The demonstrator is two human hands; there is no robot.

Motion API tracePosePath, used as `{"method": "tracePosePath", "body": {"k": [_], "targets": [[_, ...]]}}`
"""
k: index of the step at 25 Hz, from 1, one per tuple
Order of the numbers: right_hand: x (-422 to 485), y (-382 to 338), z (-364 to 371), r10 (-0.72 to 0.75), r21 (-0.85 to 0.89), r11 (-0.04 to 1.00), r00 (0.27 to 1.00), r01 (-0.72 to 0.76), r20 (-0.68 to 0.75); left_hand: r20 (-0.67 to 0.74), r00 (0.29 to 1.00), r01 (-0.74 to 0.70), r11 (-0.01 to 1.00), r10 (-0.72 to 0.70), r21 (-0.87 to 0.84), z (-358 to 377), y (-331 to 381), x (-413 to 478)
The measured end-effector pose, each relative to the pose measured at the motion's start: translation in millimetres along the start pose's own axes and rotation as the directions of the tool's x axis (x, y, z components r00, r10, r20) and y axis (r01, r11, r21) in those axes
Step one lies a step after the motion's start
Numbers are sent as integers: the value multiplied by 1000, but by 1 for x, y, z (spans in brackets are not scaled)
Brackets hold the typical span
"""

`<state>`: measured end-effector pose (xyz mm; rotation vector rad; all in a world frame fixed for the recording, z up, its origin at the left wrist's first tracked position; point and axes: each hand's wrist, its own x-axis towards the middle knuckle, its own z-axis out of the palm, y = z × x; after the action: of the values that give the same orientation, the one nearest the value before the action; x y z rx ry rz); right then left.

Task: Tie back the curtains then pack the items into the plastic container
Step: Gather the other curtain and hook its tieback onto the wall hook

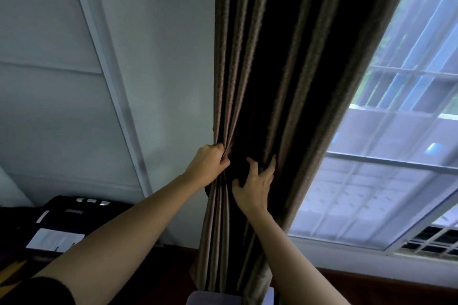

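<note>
A dark brown pleated curtain (pixel 280 62) hangs from the top of the view down to the floor, gathered into a narrow bunch at mid height. My left hand (pixel 207 166) is closed on the folds at the curtain's left edge. My right hand (pixel 255 184) presses against the middle and right folds with its fingers spread and curled into the cloth. No tie-back band shows clearly; a dark rounded shape peeks out just below my left hand. The plastic container is not in view.
A bright window (pixel 386 151) with a white frame lies to the right of the curtain. A white wall (pixel 158 69) is to the left. A dark machine with papers (pixel 62 220) sits low on the left. A pale object (pixel 213 298) is at the bottom edge.
</note>
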<state>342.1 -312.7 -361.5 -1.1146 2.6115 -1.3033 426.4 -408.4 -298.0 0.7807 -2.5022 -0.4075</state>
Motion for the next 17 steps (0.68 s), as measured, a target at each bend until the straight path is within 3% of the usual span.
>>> {"method": "tracePosePath", "body": {"k": [3, 7, 10, 13, 17], "targets": [[28, -18, -10, 48, -65, 997, 997, -52, -53, 4, 1000, -10, 1000, 10, -5, 1, -8, 3], [61, -17, -21, 107, -91, 991, 984, -95, 139, 24, 999, -26, 999, 27, -19, 0, -14, 3], [49, -11, -22, -62, -42, 996, 976, 72, 210, 39, 999, -8, 999, 9, -31, -2, -15, 7], [9, 2, -11, -269, 32, 962, 922, 271, 280, 69, 997, 28, 998, -25, -51, -4, -17, 14], [-11, 23, 0, -236, 19, 968, 879, 251, 414, 126, 992, 35, 998, -28, -55, -5, -17, 18]]}}
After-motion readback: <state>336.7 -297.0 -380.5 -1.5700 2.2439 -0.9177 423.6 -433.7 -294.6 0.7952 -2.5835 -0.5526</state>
